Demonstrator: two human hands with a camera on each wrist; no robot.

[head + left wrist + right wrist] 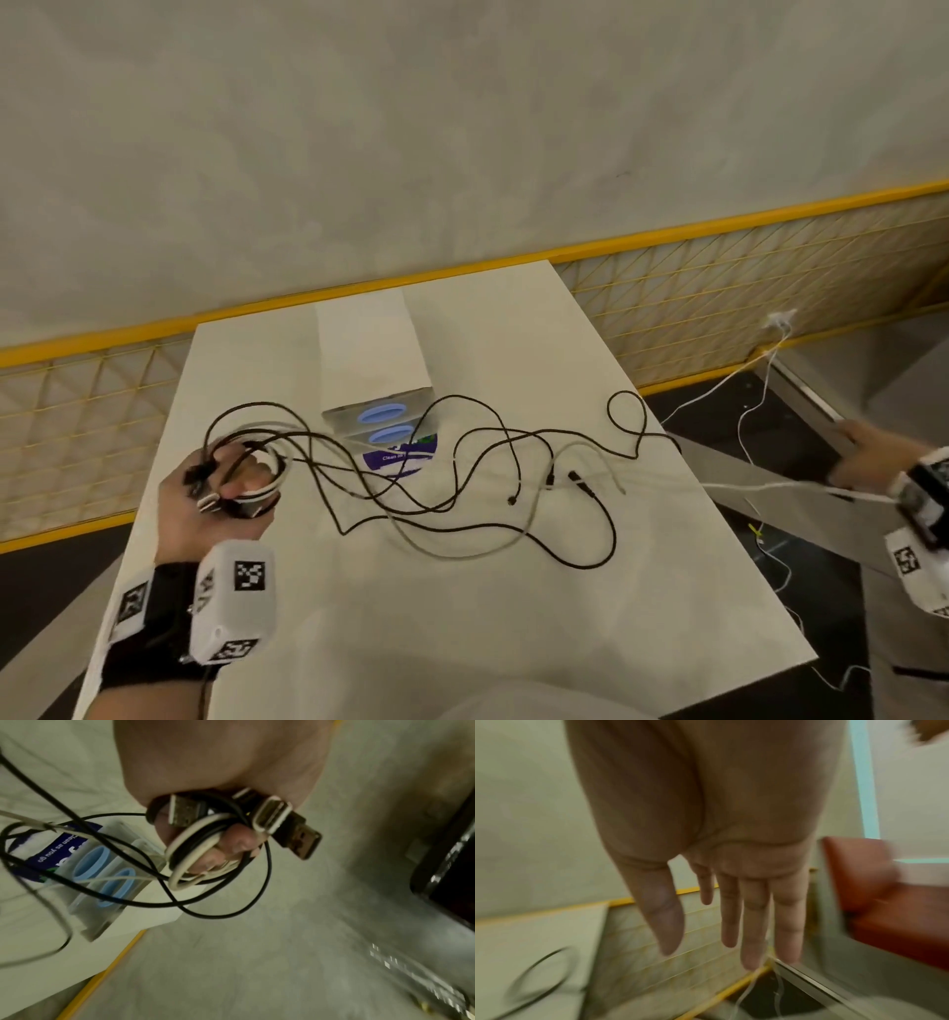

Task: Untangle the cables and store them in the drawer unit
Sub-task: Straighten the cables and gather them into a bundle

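My left hand [226, 488] grips a coiled bundle of black and white cables [257, 462] with several USB plugs at the table's left side. The left wrist view shows its fingers [239, 841] curled through the loops [195, 858], USB plugs [295, 833] sticking out. Loose black and white cable [462, 493] trails from the bundle across the white table [462, 642] in tangled loops. The small clear drawer unit [382, 421] with blue handles stands at the table's middle, cables draped in front. My right hand [868, 452] is off the table's right edge, fingers [754, 923] straight and empty.
A blue printed card [400, 457] lies under the drawer unit's front. A yellow mesh fence [719, 318] runs behind the table. Thin white wires [755, 411] hang over the dark floor at right, near a grey metal frame [801, 390]. A red seat [885, 892] shows in the right wrist view.
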